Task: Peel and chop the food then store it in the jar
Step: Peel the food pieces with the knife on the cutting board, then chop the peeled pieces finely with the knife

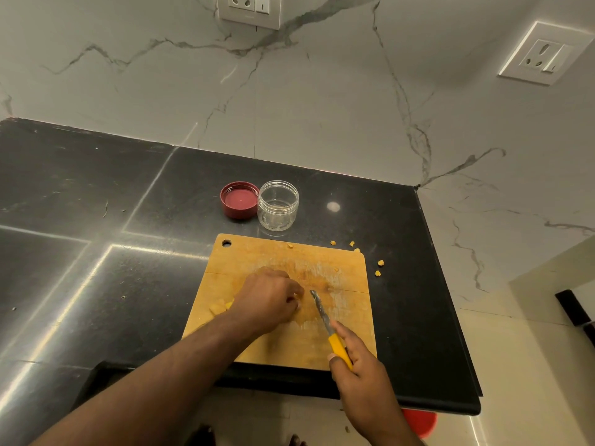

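Gripped in the right hand (357, 365) is a small knife with a yellow handle and a narrow steel blade (328, 326), fingers curled round the handle and the forefinger laid along its top, the blade slanting up and left across the rectangular wooden chopping board (351, 349). Just left of the blade tip, the left hand (270, 300) sits knuckles-up on the board with its fingers curled under, pinching a small pale yellow bit of food at the fingertips; how much it holds cannot be told. A few yellow chopped food chunks (220, 309) lie on the board at the left side of that hand, partly hidden by the wrist. Small yellow crumbs (380, 263) are scattered off the board's far right corner on the counter, with one more on the board's far edge. Beyond the far edge of the board stands a short, round, clear plastic jar (278, 206), open and upright, with nothing visible inside. Touching or just beside it on the left lies its dark red screw lid (240, 201), turned inside up. All of this rests on a polished black stone countertop (96, 204) with pale seams, set in a corner of white grey-veined marble walls (322, 91). Two white socket plates (544, 53) are mounted on the walls, one far, one right. Below the counter's near edge, pale floor and part of a round red object (420, 421) show.
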The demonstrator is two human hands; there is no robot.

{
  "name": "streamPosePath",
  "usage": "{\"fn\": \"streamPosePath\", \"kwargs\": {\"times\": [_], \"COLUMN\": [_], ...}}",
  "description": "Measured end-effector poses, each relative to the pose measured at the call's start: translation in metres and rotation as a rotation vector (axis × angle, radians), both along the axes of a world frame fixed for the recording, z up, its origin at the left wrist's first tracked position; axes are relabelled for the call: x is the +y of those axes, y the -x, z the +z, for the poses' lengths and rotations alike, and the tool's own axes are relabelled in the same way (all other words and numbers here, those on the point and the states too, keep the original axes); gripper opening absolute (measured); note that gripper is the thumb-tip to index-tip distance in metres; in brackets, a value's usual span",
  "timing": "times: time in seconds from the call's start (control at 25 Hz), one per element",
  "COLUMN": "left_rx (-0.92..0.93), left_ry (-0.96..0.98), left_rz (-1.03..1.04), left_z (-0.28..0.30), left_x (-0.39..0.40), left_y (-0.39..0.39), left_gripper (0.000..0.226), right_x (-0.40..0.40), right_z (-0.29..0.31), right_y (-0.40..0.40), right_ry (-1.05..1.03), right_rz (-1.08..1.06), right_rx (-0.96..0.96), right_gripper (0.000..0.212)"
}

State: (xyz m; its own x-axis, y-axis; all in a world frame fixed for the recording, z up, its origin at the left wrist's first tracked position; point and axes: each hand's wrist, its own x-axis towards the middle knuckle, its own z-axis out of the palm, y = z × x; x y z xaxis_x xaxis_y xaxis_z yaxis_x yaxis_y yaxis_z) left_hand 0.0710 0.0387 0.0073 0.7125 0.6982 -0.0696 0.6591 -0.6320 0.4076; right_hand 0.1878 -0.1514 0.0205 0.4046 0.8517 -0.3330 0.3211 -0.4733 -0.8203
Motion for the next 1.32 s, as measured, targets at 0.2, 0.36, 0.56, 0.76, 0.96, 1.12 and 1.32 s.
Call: {"fn": "streamPosePath", "kwargs": {"times": [0.2, 0.36, 0.56, 0.76, 0.96, 1.12, 1.32], "left_rx": [-0.023, -0.026, 0.153, 0.042, -0.035, 0.003, 0.092], "left_ry": [0.007, 0.232, 0.331, 0.323, 0.182, 0.132, 0.092], "left_rz": [0.021, 0.260, 0.266, 0.334, 0.335, 0.256, 0.159], "left_z": [0.007, 0.027, 0.026, 0.018, 0.019, 0.016, 0.012], "left_x": [-0.001, 0.033, 0.048, 0.039, 0.034, 0.031, 0.035], "left_y": [0.000, 0.028, 0.077, 0.086, 0.071, 0.043, 0.009], "left_gripper": [0.013, 0.003, 0.007, 0.017, 0.025, 0.037, 0.051], "right_x": [-0.006, -0.008, 0.000, 0.018, 0.027, 0.018, 0.023], "right_z": [-0.003, -0.005, -0.001, -0.002, -0.005, -0.005, 0.000], "right_y": [-0.005, -0.008, -0.007, -0.018, -0.035, -0.072, -0.083], "right_ry": [0.008, 0.016, 0.001, -0.029, 0.003, 0.140, 0.115], "right_rz": [-0.010, -0.009, 0.004, 0.036, 0.198, 0.204, 0.118], "right_rx": [0.014, 0.027, 0.027, -0.092, -0.450, -0.781, -0.843], "right_gripper": [0.051, 0.051, 0.052, 0.052, 0.051, 0.046, 0.046]}}
